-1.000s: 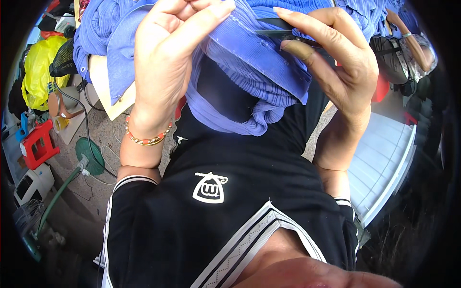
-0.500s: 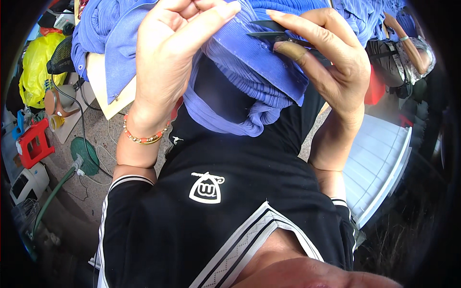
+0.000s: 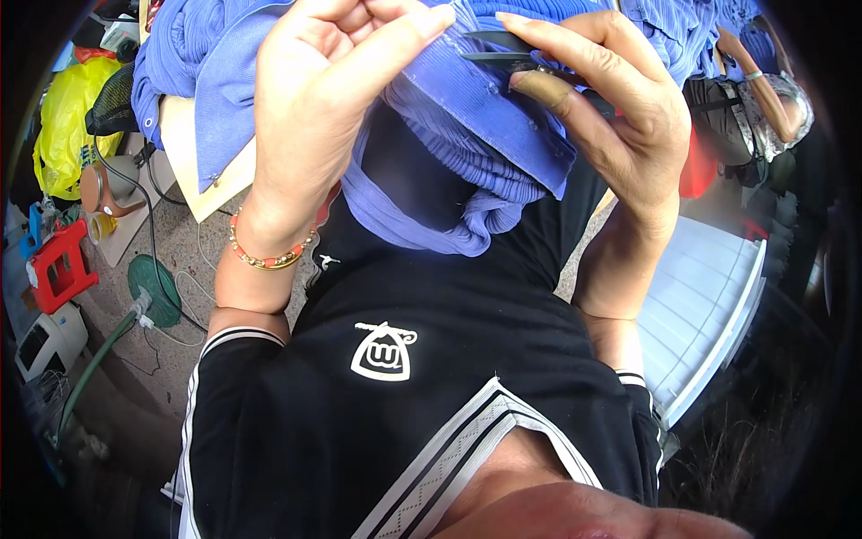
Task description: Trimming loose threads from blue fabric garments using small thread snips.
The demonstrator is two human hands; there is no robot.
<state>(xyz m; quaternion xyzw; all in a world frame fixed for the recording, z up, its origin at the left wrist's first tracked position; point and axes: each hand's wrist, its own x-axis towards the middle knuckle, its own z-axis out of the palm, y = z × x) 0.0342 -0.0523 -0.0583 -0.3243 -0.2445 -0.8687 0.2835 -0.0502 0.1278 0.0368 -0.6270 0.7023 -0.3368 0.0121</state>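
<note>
A blue ribbed garment (image 3: 503, 126) with a smooth button strip hangs over my lap. My left hand (image 3: 314, 99) is closed, with the thumb pressed at the garment's upper edge; its fingertips are partly cut off by the picture's top. In my right hand (image 3: 628, 108) is a pair of dark thread snips (image 3: 503, 49), held between thumb and fingers. Both blades point left, slightly apart, over the strip close to my left thumb. A tan covering wraps my right thumb tip.
More blue garments (image 3: 202, 67) are piled at the upper left and upper right. At the left are a yellow plastic bag (image 3: 72, 135), a red frame (image 3: 63, 268), a green round base (image 3: 154, 289) and cables. A white slatted panel (image 3: 700, 305) stands right; another person's arm (image 3: 763, 85) shows at upper right.
The snips' blades have come slightly closer together and moved a little up and left. My left hand keeps nearly the same place on the garment.
</note>
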